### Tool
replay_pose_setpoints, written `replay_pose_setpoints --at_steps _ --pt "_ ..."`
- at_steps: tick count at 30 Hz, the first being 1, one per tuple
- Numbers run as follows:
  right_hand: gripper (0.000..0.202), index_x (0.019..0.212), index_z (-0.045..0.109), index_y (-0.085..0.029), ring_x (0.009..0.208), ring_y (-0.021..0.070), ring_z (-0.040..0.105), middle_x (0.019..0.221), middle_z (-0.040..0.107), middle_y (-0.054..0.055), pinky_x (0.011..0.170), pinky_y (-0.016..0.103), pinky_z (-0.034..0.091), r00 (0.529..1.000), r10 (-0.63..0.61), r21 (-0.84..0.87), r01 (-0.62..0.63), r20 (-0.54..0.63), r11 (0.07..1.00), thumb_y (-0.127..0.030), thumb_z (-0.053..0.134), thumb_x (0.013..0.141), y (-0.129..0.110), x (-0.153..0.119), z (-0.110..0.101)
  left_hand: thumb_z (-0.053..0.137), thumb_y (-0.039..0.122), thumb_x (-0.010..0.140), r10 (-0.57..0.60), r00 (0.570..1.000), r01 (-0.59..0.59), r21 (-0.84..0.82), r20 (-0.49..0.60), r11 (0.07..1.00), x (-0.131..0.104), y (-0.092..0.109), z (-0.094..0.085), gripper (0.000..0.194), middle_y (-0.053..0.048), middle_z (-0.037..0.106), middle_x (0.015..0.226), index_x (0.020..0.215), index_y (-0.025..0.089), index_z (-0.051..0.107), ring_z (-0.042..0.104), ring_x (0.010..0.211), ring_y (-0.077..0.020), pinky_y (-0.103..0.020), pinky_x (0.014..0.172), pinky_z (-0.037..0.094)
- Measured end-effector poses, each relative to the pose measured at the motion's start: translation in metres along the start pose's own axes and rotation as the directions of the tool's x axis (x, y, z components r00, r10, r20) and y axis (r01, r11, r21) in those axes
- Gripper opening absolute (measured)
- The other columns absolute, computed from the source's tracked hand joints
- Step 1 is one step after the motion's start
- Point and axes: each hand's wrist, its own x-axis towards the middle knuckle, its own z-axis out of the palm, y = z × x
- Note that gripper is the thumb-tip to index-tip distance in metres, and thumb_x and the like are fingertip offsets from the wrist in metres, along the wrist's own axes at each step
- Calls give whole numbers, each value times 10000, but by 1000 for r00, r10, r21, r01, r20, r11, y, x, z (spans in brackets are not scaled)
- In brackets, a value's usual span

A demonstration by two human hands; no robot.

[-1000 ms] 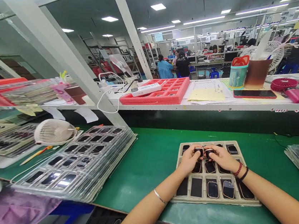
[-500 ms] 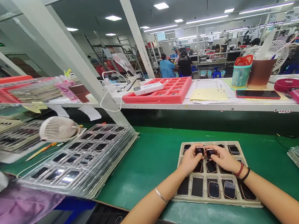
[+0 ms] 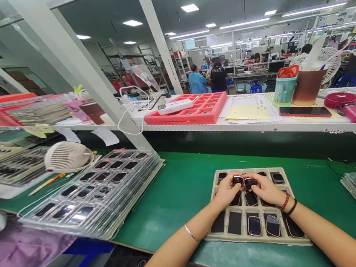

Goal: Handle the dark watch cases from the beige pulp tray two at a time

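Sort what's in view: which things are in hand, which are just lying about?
In hand: left hand and right hand, each holding a small watch case over the beige tray.

Lying about: clear tray stack, white fan, red tray, phone.

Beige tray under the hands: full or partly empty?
Partly empty: the beige tray has bare dark pockets front-left, and each hand holds a small watch body above it.

Bare forearms, silver bangle (image 3: 191, 234), beaded bracelet (image 3: 284, 201)
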Motion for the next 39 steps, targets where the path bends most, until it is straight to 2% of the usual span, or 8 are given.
replay_pose_setpoints --at_steps 10,15,18,21,24,28,34,39 --pt "620 1279 513 -178 918 187 622 1150 615 82 808 318 527 1000 -7 -5 7 7 1000 -20 425 686 -2 0 0 481 -24 616 -7 1000 7 -31 6 999 0 -1 0 516 -66 604 1036 1097 158 519 616 879 -156 -271 776 519" --pt "623 1278 514 -178 899 176 625 1188 600 87 810 309 526 1000 -8 -6 8 8 1000 -21 429 680 -3 -1 0 572 52 665 8 1000 -7 41 -19 999 1 -4 0 456 -62 604 997 1106 154 515 612 853 -155 -260 744 512" --pt "600 1296 501 -184 908 182 618 1201 588 90 807 317 531 1000 2 5 -2 5 1000 -52 464 712 0 0 0 593 84 684 4 1000 -3 18 -16 1000 1 -2 -1 437 -76 614 1014 1111 145 525 616 878 -166 -267 764 510" --pt "591 1350 448 -202 998 202 595 1269 539 95 806 323 534 999 20 94 -15 -43 995 -113 484 767 4 1 0 607 153 733 -44 998 40 -77 -45 996 0 2 -2 529 -116 576 1190 1247 160 481 596 1028 -212 -251 739 517" --pt "591 1420 356 -204 1009 209 590 1270 526 112 722 308 547 994 80 180 -66 -76 981 -196 467 839 8 3 -2 611 269 789 -75 996 69 -143 -41 987 -1 5 -4 633 -121 472 1356 1380 196 398 554 1128 -250 -234 674 524" --pt "558 1412 378 -192 897 183 606 1159 571 109 669 291 544 992 103 246 -82 -74 966 -269 486 870 11 5 -6 598 368 819 -63 998 64 -76 13 995 -1 6 -5 618 -131 541 1286 1385 183 432 625 967 -227 -210 575 498" --pt "535 1323 466 -184 742 144 585 932 580 53 619 266 521 990 107 323 -72 -91 944 -313 610 825 11 5 -7 599 367 806 -66 998 66 -50 15 997 0 4 -6 615 -133 595 1146 1366 155 461 646 820 -187 -181 503 439" --pt "502 1260 499 -180 718 139 571 869 572 35 610 261 503 990 110 321 -75 -90 944 -334 642 804 8 5 -7 585 357 805 -86 996 86 -69 3 994 2 6 -7 591 -109 587 1079 1358 177 477 627 761 -165 -185 487 420"
